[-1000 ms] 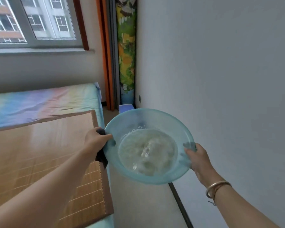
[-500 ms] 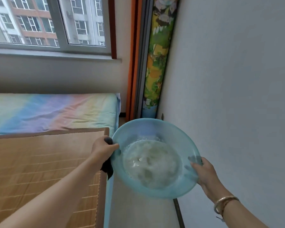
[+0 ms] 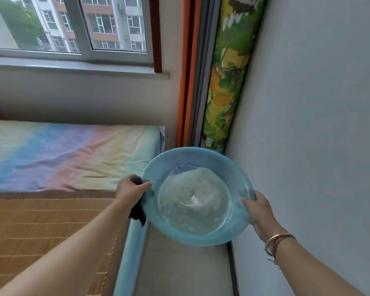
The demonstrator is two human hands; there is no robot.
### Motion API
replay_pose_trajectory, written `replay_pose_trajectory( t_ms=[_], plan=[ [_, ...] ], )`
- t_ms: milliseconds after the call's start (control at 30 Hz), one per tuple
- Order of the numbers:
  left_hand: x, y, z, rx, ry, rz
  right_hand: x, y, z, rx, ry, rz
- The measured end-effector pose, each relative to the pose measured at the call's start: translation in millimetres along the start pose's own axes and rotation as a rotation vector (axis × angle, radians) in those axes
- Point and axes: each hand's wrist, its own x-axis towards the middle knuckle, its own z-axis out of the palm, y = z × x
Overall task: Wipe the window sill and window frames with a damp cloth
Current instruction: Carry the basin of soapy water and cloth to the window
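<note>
A blue basin (image 3: 195, 238) of water is carried above the floor beside the bed (image 3: 73, 157). The left hand (image 3: 129, 189) grips its rim along with a dark cloth (image 3: 138, 212); the right hand (image 3: 257, 208) clasps the opposite rim. The water likely makes it heavy and sloshy, so two-sided rim holds suit. The window sill (image 3: 73, 66) lies ahead, well apart.

One basin (image 3: 198, 238), one dark cloth (image 3: 137, 212), two hands (image 3: 130, 190), one bed (image 3: 73, 154), one window sill (image 3: 73, 66).
</note>
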Motion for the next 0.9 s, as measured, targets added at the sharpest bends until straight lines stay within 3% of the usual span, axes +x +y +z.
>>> replay_pose_trajectory(
  t_ms=[333,600,900],
  plan=[
    [178.2,-18.2,103.9,-0.033,-0.070,-0.112,194.7,20.6,56.9,-0.026,0.053,0.090],
    [340.0,-71.0,188.5,0.106,-0.207,-0.134,345.9,94.8,114.1,-0.020,0.229,0.175],
    [452.4,-131.7,295.4,0.227,-0.269,-0.138,482.3,192.2,126.4,0.006,0.275,0.222]
  ],
)
